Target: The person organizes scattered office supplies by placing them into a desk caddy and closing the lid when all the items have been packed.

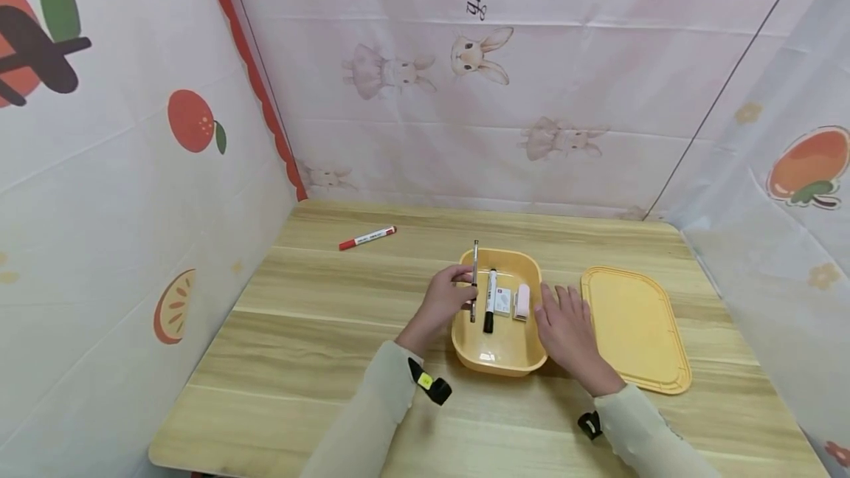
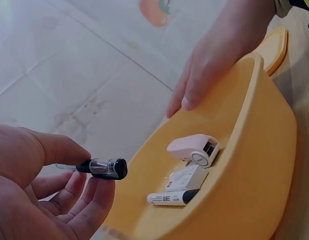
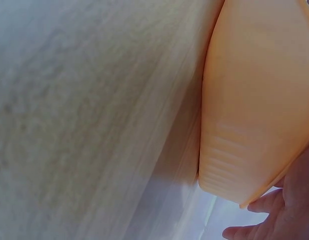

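Observation:
My left hand [image 1: 441, 299] pinches a slim pen [image 1: 474, 268] between thumb and fingers, over the left side of a yellow plastic box [image 1: 494, 370]. In the left wrist view the pen [image 2: 107, 168] shows a clear part and a black end pointing toward the box. Inside the box lie a white marker with a black cap [image 1: 491, 301], a small white carton [image 1: 502, 302] and a small pink stapler [image 1: 522, 301], side by side. My right hand [image 1: 569, 327] rests on the box's right rim with fingers extended; the right wrist view shows its fingers [image 3: 264, 202] at the rim.
A yellow lid [image 1: 634, 323] lies flat on the wooden table [image 1: 299, 360], just right of the box. Toward the back left lies a red-capped marker [image 1: 367, 237]. Printed cloth walls [image 1: 425, 161] enclose the table at the back and both sides.

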The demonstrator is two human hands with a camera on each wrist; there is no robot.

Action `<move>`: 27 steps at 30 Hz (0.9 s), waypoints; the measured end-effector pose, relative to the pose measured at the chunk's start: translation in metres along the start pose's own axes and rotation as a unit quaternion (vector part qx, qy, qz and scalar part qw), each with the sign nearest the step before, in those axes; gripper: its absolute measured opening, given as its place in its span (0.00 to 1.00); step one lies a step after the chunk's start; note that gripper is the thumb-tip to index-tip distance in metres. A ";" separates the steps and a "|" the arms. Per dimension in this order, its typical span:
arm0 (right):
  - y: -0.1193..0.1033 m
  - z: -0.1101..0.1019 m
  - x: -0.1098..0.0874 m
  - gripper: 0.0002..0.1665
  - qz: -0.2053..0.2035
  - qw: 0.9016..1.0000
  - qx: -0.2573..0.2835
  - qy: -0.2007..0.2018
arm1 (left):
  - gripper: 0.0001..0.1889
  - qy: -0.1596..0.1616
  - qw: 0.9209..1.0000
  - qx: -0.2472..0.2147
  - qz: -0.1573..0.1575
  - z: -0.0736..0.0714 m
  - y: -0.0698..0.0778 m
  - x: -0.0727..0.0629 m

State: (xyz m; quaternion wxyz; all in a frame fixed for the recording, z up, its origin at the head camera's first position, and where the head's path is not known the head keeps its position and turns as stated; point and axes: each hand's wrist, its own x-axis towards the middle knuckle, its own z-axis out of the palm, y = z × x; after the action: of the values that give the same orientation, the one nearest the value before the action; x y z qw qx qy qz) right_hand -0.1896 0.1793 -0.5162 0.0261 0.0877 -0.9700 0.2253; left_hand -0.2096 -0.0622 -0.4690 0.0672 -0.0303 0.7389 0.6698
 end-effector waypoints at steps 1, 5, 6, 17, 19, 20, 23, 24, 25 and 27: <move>0.000 0.000 0.000 0.33 0.001 1.000 0.001 -0.001 | 0.24 0.001 1.000 0.004 0.000 0.004 -0.001 0.003; -0.001 0.000 -0.001 0.33 0.000 1.000 0.001 -0.001 | 0.23 0.008 0.998 0.055 0.005 0.015 -0.004 0.014; -0.001 0.000 -0.001 0.33 -0.001 1.000 0.001 0.000 | 0.23 0.011 0.997 0.076 0.007 0.017 -0.005 0.016; -0.004 -0.001 -0.002 0.33 -0.002 1.000 0.000 0.005 | 0.09 0.027 0.941 0.335 0.043 0.039 -0.001 0.023; -0.004 -0.002 -0.002 0.33 -0.002 1.000 0.001 0.004 | 0.04 0.029 0.929 0.368 0.040 0.043 0.000 0.023; -0.004 -0.002 -0.002 0.33 -0.002 1.000 0.001 0.003 | 0.03 0.030 0.922 0.385 0.037 0.045 -0.001 0.023; -0.004 -0.003 -0.002 0.33 -0.004 1.000 0.001 0.002 | 0.05 0.027 0.902 0.429 0.031 0.050 -0.002 0.022; -0.004 -0.003 -0.002 0.33 -0.005 1.000 0.001 0.002 | 0.06 0.027 0.897 0.440 0.032 0.051 -0.003 0.021; -0.004 -0.003 -0.002 0.33 -0.006 1.000 0.000 0.003 | 0.06 0.027 0.892 0.451 0.033 0.052 -0.004 0.020; -0.004 -0.003 -0.003 0.33 -0.006 1.000 0.001 0.005 | 0.06 0.029 0.886 0.461 0.039 0.054 -0.006 0.020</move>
State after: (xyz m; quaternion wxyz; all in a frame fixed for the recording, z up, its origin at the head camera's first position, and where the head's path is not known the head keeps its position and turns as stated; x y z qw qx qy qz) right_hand -0.1863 0.1774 -0.5120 0.0325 0.0929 -0.9691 0.2263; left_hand -0.2250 -0.0087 -0.4827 0.0266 0.0135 0.9666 0.2546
